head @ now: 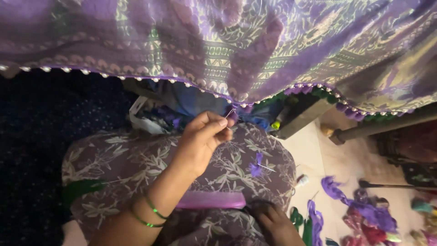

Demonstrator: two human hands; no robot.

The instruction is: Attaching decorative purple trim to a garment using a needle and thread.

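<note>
Left hand point(202, 139): raised over the lap, thumb and forefinger pinched narrow on a thin metal needle point(230, 112), green bangles point(152, 212) at the wrist.
Needle: held just below the beaded edge point(182, 82) of the purple patterned cloth point(218, 41), tip close to the purple tassel point(233, 115) at that edge.
Right hand point(273, 221): low at the bottom of view, resting on the lap, fingers curled; grip not clear, cannot tell whether anything is held.
Lap: leaf-printed fabric point(136, 159), with a small purple thread tuft point(256, 167) and a pink strip point(211, 200) lying on it.
Cloth: hanging across the top, well above the right hand.
Floor point(327, 159): pale, to the right, strewn with purple and red thread bundles point(364, 212).
</note>
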